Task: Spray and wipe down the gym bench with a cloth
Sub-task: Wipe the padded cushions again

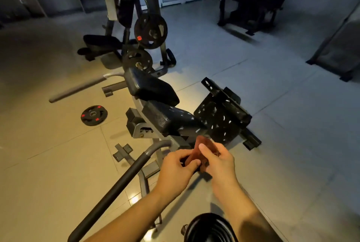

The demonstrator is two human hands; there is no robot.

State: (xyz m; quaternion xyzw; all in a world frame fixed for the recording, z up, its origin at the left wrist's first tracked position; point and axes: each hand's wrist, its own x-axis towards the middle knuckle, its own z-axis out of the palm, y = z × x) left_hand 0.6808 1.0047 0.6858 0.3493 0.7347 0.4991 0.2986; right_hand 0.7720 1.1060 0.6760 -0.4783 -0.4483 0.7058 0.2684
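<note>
The brown cloth (194, 153) sits bunched between the left hand (175, 169) and the right hand (220, 163), pinched by bent fingers, just by the near end of the bench (171, 119). Held so lightly, it could slip to the floor (58, 163) and get dirty.

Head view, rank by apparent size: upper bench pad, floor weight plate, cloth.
1. upper bench pad
2. weight plate and cloth look alike; cloth is nearer, partly covered by left hand and right hand.

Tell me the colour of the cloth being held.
The cloth is reddish brown, seen in the head view.
</note>
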